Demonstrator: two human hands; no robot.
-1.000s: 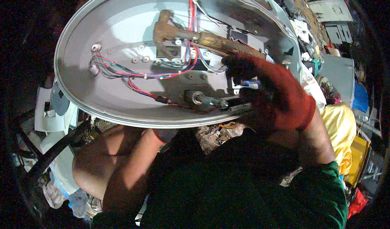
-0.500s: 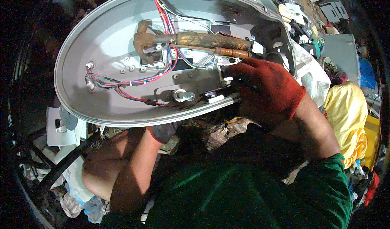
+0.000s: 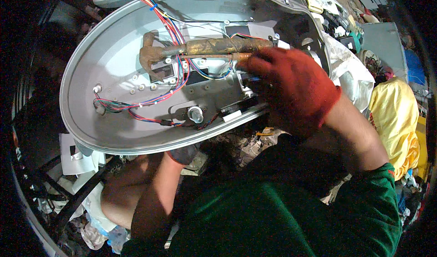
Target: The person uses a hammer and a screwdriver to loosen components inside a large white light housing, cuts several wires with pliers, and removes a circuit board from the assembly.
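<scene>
The right hand (image 3: 296, 88), in a red work glove, is curled over the handle end of a slim screwdriver-like tool (image 3: 240, 56); its fingertips are blurred and shadowed, so I cannot tell whether they are clamped on it or merely over it. The left hand (image 3: 183, 155), in a dark-palmed glove, is at the near rim, its fingers hidden, so its grip cannot be told either. The tool lies just beside a rusty claw hammer (image 3: 216, 46), both inside an oval grey housing (image 3: 109, 134). Red and blue wires (image 3: 170, 27) run by the hammer's neck, and a metal stud (image 3: 195, 115) stands nearer the rim. Beyond, at right, is a yellow sack (image 3: 392, 120). If the housing tips, the loose-looking hammer could slide; if a tool is pulled carelessly, its head or shaft could snag and tear the wires.
</scene>
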